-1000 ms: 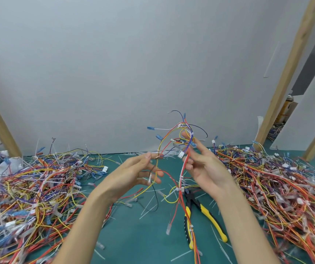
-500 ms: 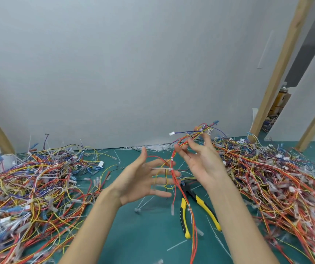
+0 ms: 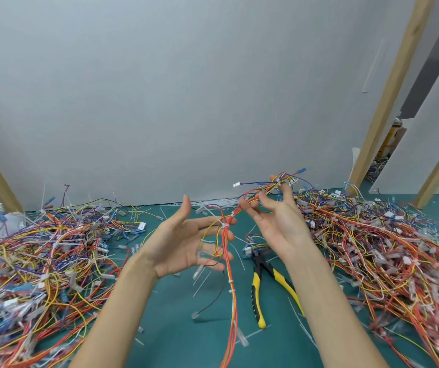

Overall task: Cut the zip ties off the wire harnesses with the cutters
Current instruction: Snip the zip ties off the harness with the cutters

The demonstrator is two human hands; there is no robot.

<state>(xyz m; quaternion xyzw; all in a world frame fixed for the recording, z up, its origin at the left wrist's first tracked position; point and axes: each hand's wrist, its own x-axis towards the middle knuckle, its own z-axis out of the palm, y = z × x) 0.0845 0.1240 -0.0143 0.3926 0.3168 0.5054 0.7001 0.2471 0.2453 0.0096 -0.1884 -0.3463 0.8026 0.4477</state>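
- Hanging in the air between the two hands, the harness (image 3: 232, 301) is a thin bundle of red, orange and yellow wires. Its top end is at the right fingertips, and its long part falls in front of the bench (image 3: 175, 330) down to the lower edge of the view.
- White zip ties are on the bundle. One tie (image 3: 225, 224) is just at the left fingertips, and more sit lower on the hanging part.
- The left hand (image 3: 183, 245) has the palm turned to the right, with the thumb up.
- The left fingers (image 3: 209, 224) are spread wide and almost straight, and they grip nothing. The bundle passes across their tips and touches them, and loose loops of yellow wire hang in front of the palm.
- The right hand (image 3: 282, 227) is raised a little higher, and its fingers (image 3: 288, 200) are also spread. The top end of the harness lies among the upper fingertips. I cannot tell whether they pinch the wires or only carry them.
- The cutters (image 3: 256, 293) lie on the bench, below the right wrist and just right of the hanging bundle. No hand touches them. The yellow and black handles are spread apart and point toward the person.
- A big left pile (image 3: 40, 258) and a big right pile (image 3: 388, 251) of wires cover both sides of the bench.
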